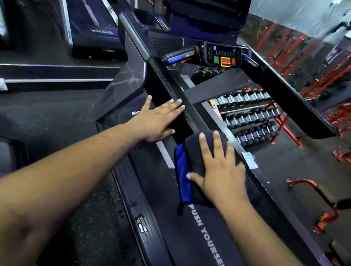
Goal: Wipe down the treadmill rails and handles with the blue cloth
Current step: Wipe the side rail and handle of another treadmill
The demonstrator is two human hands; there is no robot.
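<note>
Fingers spread flat, the right hand [220, 174] presses the blue cloth [189, 167] onto the near rail [176, 91], the left hand [158, 121] splayed flat just ahead; far rail [290, 96] and handles [180, 55] look still to do.

A single wide-angle view is given, taken from the wearer's head and aimed forward and steeply down along a black treadmill [210, 242]. Both bare forearms are seen entering from the bottom edge, so the near ground is held close and large. The black padded left side rail [167, 90] is crossed at mid-frame, and the control console with green and red buttons [223, 56] is seen beyond it, higher up. Straight edges are bent toward the margins by the lens. No second view is supplied
</note>
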